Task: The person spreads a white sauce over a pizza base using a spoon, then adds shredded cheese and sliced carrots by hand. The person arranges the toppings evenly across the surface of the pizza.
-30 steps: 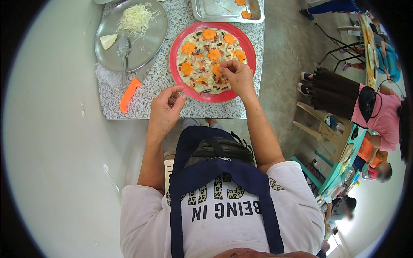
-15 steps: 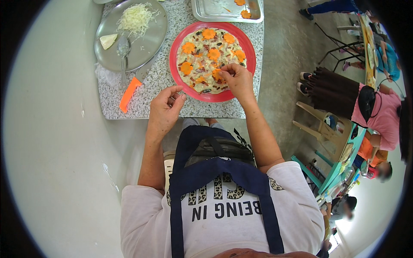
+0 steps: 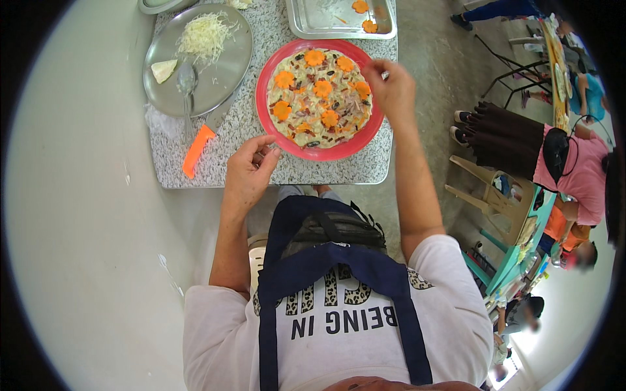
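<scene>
A red round plate (image 3: 376, 127) holds a pale, flat, salad-like food (image 3: 303, 98) with reddish bits, dark pieces and several flower-shaped carrot slices (image 3: 322, 88). My left hand (image 3: 251, 168) is at the plate's near left rim, fingers loosely curled and thumb apart from them, with nothing visible in it. Beyond the plate's right rim, my right hand (image 3: 394, 91) is raised with bent fingers. Motion blurs its fingertips, so I cannot make out whether they hold anything. At the far side, a metal tray (image 3: 313, 25) contains two more carrot flowers (image 3: 370, 27).
On the speckled table (image 3: 228, 163), a round metal platter (image 3: 228, 85) bears shredded white vegetable (image 3: 205, 36), a pale wedge (image 3: 163, 70) and a spoon (image 3: 187, 81). An orange-handled knife (image 3: 197, 152) lies beside it. At right are a chair (image 3: 479, 182) and other people (image 3: 574, 169).
My right hand has lifted from the carrot flower near the plate's lower right and moved up and right past the rim. That flower remains on the food. My left hand is nearly still.
</scene>
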{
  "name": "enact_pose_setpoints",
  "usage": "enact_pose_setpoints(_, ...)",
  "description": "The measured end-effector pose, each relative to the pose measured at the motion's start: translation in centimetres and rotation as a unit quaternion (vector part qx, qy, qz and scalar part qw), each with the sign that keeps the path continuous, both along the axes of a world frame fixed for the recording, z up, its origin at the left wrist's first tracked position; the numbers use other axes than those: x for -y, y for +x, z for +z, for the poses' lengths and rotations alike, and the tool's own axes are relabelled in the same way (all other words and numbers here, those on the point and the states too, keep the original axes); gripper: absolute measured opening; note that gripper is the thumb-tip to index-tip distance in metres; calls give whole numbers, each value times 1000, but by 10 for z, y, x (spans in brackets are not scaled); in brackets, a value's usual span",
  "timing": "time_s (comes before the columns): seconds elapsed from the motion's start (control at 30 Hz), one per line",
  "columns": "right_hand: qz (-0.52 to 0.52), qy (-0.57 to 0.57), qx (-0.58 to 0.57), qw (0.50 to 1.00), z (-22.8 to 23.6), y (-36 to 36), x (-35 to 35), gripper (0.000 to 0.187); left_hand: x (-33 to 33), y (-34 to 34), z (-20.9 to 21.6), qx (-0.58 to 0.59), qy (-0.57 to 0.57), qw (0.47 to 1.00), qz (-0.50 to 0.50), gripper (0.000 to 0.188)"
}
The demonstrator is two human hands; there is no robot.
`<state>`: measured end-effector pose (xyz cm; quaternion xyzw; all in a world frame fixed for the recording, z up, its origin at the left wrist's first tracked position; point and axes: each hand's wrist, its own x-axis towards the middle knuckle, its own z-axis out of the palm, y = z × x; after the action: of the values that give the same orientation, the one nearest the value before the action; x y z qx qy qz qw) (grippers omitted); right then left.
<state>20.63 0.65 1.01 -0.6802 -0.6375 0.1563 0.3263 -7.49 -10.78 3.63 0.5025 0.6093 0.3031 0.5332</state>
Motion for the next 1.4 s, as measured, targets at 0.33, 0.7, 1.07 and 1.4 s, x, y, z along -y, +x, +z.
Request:
enact_pose_setpoints(0.33, 66, -198, 266, 941, -11, 28, -162, 25, -1, -8, -2, -7, -25, 999, 18, 27)
enact_pose_setpoints(0.7, 134, -188, 333, 914, -62, 50, -193, 20, -4, -22, -9, 3, -9, 997, 71, 26)
enact_pose_setpoints(1.07, 208, -219, 264, 916, -28, 42, -186, 34, -6, -17, -7, -12, -32, 999, 35, 27)
enact_pose_setpoints(1.4, 114, -71, -67, 989, 57, 48, -26, 18, 7, -16, -3, -38, -39, 998, 27, 26)
